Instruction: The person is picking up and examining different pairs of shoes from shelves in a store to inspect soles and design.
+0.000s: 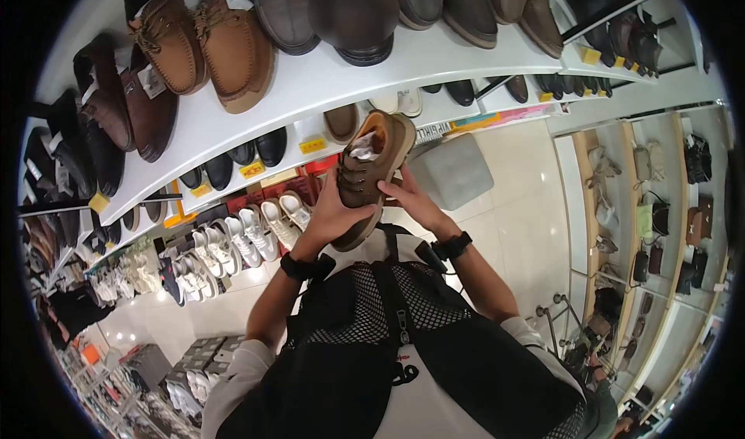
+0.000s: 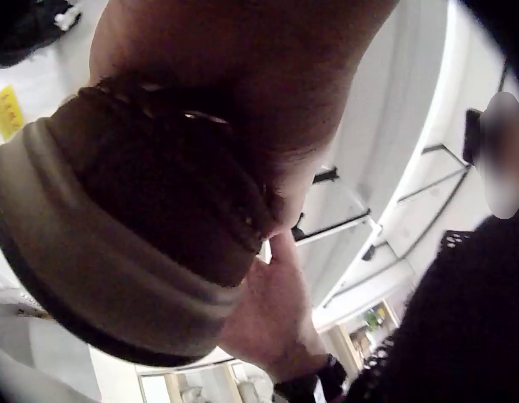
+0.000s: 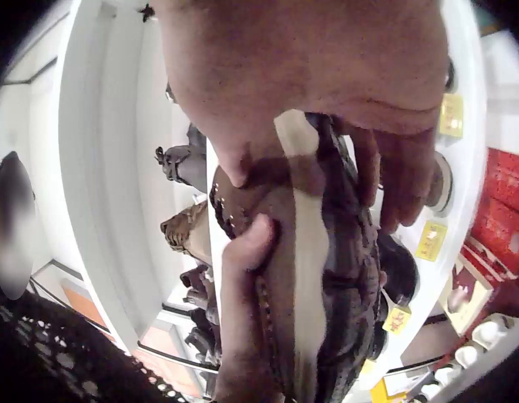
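Left hand (image 1: 330,218), right hand (image 1: 415,202) around brown shoe (image 1: 374,167)

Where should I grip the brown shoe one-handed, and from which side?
Probably across the midfoot of the brown shoe, coming from underneath the thick sole, thumb on one side wall, fingers on the other. It is tilted heel-up, toe toward the body; the left hand and right hand flank it there, and paper fills the opening.

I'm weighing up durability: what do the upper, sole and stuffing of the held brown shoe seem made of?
The shoe's upper: matte brown, probably nubuck or suede-like leather, since nothing shines; synthetic is possible. Sole: pale, smooth thick band, likely rubber or foam. Stuffing: crumpled white tissue paper, by its creases.
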A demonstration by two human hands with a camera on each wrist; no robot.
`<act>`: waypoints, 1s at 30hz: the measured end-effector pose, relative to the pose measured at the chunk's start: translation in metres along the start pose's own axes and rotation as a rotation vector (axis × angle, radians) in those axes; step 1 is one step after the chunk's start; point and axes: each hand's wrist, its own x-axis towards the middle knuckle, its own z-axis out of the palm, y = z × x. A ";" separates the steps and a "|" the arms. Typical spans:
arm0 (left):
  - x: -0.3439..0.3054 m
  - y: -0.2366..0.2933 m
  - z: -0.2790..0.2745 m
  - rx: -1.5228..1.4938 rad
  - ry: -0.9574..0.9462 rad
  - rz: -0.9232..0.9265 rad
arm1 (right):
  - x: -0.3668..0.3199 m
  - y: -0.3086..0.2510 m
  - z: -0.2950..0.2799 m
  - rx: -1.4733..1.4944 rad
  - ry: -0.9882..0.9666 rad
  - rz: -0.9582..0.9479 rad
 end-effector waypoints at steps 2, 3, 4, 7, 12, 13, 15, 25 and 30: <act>-0.005 0.020 0.002 0.187 -0.081 0.077 | -0.020 -0.011 0.005 0.020 0.068 -0.001; -0.005 0.020 0.000 0.187 -0.086 0.082 | -0.026 -0.014 0.006 0.045 0.125 0.000; -0.007 0.019 -0.004 0.100 -0.152 0.089 | -0.033 -0.017 0.004 0.108 0.118 0.031; -0.013 0.031 -0.018 -0.127 -0.235 0.004 | -0.040 -0.016 0.005 0.400 0.048 -0.159; -0.002 0.040 -0.020 -0.306 -0.205 -0.127 | -0.028 -0.012 0.012 0.464 -0.022 -0.215; 0.000 0.038 -0.019 -0.361 -0.222 -0.151 | -0.026 -0.014 0.014 0.420 -0.014 -0.200; 0.000 0.036 -0.018 -0.454 -0.199 -0.218 | -0.027 -0.021 0.018 0.379 -0.010 -0.182; -0.034 0.054 -0.021 -0.444 -0.005 0.009 | -0.041 -0.036 0.040 0.021 -0.163 -0.116; -0.041 0.053 -0.040 -0.547 -0.082 -0.027 | -0.053 -0.057 0.053 -0.178 -0.304 -0.115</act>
